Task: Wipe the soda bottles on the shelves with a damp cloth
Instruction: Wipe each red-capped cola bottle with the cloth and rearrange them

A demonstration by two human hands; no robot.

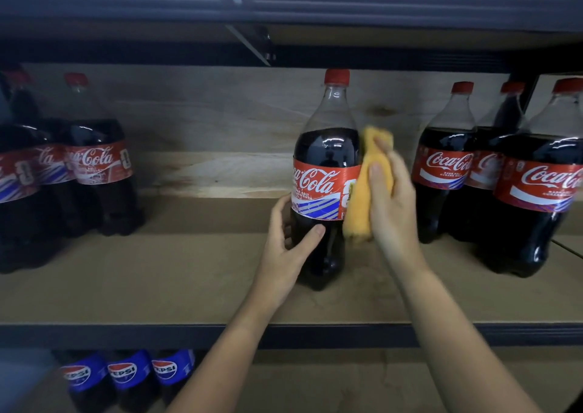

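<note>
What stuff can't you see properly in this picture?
Head view, the only one:
- Coca-Cola bottle, right side: covered by the yellow cloth under the right hand.
- Left hand: fingers hidden behind the bottle.
- Left group of bottles: blurred, cut by the edge.
- Pepsi bottles: tops hidden by the shelf edge.
- Cloth's dampness: impossible to tell.
</note>
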